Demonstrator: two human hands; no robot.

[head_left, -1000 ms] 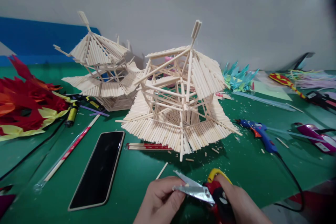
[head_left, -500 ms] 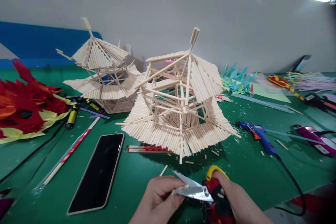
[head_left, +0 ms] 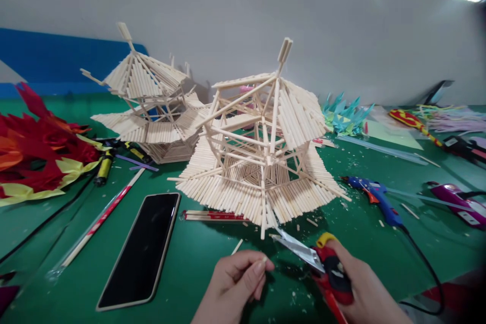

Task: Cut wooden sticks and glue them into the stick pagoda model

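At the bottom middle, my left hand (head_left: 237, 283) is closed, thumb against forefinger, pinching a short wooden stick (head_left: 265, 260) of which only a pale tip shows. My right hand (head_left: 360, 283) grips red and black scissors (head_left: 304, 253) with a yellow part near the thumb. Their blades are slightly parted and point up-left, close to the front eave of a wooden-stick pavilion model (head_left: 261, 162). One side of its upper roof is covered with sticks; the side facing me at left shows bare frame. Small stick offcuts (head_left: 274, 235) lie under the eave.
A second stick model (head_left: 152, 106) stands behind at left. A phone (head_left: 140, 253) and wrapped sticks (head_left: 100, 220) lie on the green table (head_left: 190, 283). To the right is a blue glue gun (head_left: 375, 197) with its cord. Red paper craft (head_left: 41, 147) sits far left.
The scissors have moved right and slightly up, away from the left hand's fingertips, where the blades were around the stick. The left hand stays in nearly the same place.
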